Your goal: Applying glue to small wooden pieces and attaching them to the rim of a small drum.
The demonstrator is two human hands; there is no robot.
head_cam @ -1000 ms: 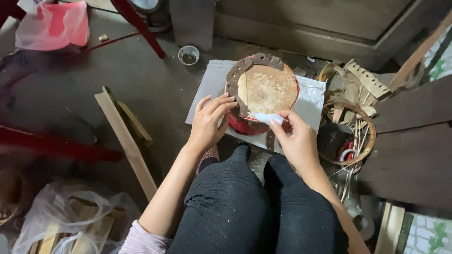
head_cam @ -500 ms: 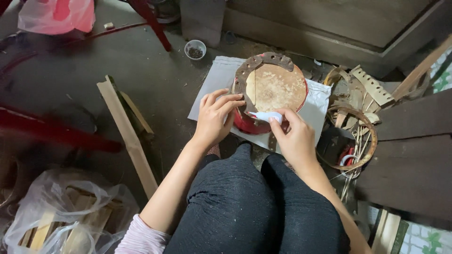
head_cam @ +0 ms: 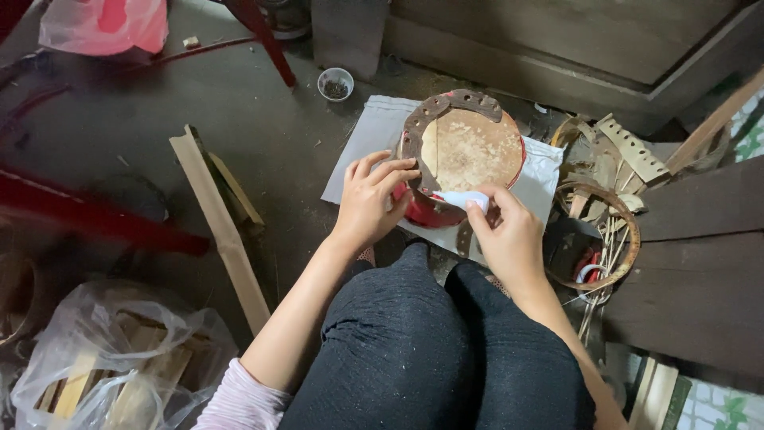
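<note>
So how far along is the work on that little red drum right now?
The pale skin already lies over the red drum, and a brown holed strip curves around its far and left rim. In hand: the left hand presses that strip at the edge while the right hand holds a small white tube there. The right rim is bare, and loose strips lie beside it.

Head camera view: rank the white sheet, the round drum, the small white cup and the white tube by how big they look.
1. white sheet
2. round drum
3. small white cup and white tube: look alike, and the tube is partly hidden by fingers.
</note>
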